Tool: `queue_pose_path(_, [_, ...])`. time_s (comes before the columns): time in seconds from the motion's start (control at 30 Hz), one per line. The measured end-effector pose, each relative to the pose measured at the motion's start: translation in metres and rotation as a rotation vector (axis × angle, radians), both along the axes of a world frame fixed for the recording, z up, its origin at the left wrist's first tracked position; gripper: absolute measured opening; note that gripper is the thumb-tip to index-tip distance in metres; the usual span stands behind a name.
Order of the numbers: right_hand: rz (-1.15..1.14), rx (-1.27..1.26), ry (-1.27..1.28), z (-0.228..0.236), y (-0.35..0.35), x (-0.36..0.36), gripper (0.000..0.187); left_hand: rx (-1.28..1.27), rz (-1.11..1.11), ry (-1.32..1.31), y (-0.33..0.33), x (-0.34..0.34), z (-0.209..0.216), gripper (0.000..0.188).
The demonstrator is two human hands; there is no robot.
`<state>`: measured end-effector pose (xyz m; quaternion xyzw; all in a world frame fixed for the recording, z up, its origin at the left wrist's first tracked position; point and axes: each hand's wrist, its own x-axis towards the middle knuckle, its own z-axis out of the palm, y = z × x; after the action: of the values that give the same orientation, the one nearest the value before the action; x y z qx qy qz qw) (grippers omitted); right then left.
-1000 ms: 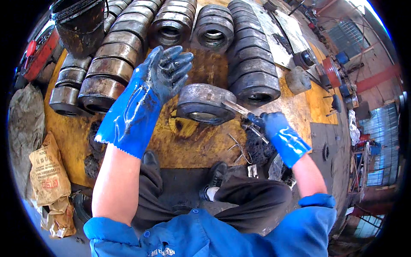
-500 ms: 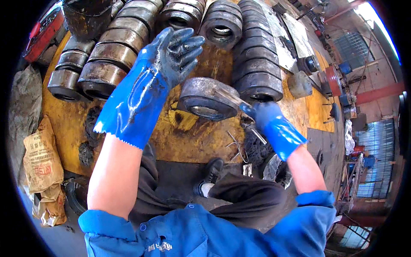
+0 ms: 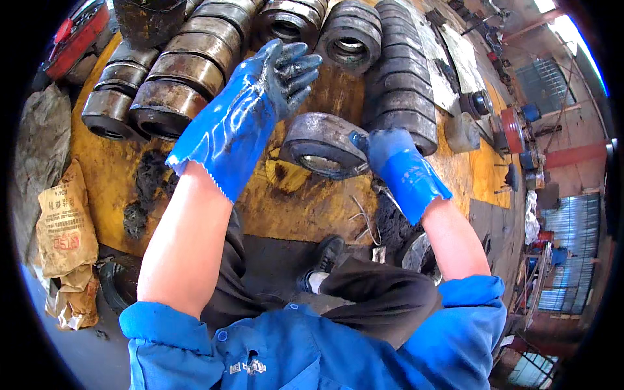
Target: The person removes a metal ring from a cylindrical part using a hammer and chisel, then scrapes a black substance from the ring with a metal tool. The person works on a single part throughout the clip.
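A thick, grimy steel ring (image 3: pixel 323 133) lies tilted on the yellow-brown work surface, its dark bore towards me. My left hand (image 3: pixel 276 81), in a long blue glove with dark smears, is raised beyond the ring's upper left side. Its fingers are stretched out and it holds nothing. At the ring's right side is my right hand (image 3: pixel 393 156), gloved alike and blurred by motion. Its fingers are closed on what seems a slim tool, mostly hidden; a metal rod (image 3: pixel 388 194) shows below the hand.
Rows of similar steel rings (image 3: pixel 185 81) lie at the far side, with a dark bucket (image 3: pixel 149 23) behind on the left. Bent wire (image 3: pixel 364 218) and dark fibrous waste (image 3: pixel 151 179) lie nearer me. A brown paper sack (image 3: pixel 65 224) is at the left.
My right hand has moved left and up to the ring's side, and the pale strip that jutted over the ring is hidden. The view has shifted slightly; my left hand stays raised.
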<state>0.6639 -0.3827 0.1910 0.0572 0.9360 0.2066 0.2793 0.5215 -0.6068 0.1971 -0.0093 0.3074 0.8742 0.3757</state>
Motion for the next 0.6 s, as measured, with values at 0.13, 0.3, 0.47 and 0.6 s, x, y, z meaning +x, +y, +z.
queue_pose_path(0.13, [0.078, -0.343, 0.224, -0.010, -0.006, 0.063, 0.042, -0.047, 0.043, 0.032, -0.013, -0.005, -0.001, 0.052])
queue_pose_path(0.3, [-0.663, -1.312, 0.491, -0.084, 0.058, 0.170, 0.050, -0.047, 0.017, 0.077, -0.001, 0.001, -0.004, 0.051])
queue_pose_path(0.47, [-1.000, -1.580, 0.424, -0.066, 0.055, 0.159, 0.049, 0.033, -0.009, 0.152, -0.013, -0.006, -0.015, 0.051])
queue_pose_path(0.6, [-0.797, -1.403, 0.480, -0.090, 0.008, 0.135, 0.044, -0.014, 0.055, 0.132, 0.009, 0.001, -0.029, 0.051])
